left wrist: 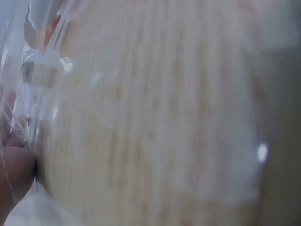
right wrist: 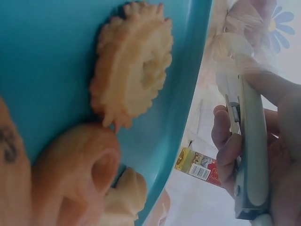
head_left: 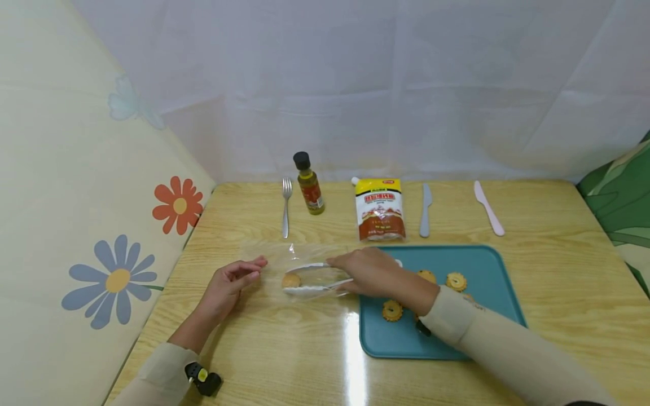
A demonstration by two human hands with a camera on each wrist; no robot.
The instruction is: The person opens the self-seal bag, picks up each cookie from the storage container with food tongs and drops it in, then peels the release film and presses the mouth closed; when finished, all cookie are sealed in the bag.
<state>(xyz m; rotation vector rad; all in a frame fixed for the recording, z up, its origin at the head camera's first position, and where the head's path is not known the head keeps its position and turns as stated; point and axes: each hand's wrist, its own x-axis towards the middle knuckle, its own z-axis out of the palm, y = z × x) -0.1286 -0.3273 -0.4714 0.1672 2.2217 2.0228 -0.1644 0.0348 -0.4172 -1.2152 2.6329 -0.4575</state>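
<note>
My left hand [head_left: 231,287] pinches the left edge of a clear plastic bag [head_left: 274,251] lying over the table. In the left wrist view the bag [left wrist: 141,117] fills most of the frame, with the hand [left wrist: 14,174] at its left side. My right hand [head_left: 368,273] grips a pair of tongs [head_left: 304,291] with pale arms. Between the tong tips sits a round cookie [head_left: 291,281], within the bag's outline. The right wrist view shows the fingers wrapped round the tongs' handle [right wrist: 254,150].
A teal tray [head_left: 487,338] on the right bears several ring-shaped cookies [head_left: 392,310], partly under my right forearm. Along the back stand or lie a fork [head_left: 286,208], a dark-capped bottle [head_left: 311,192], a sauce pouch [head_left: 380,211], a grey knife [head_left: 425,211] and a pink knife [head_left: 489,208].
</note>
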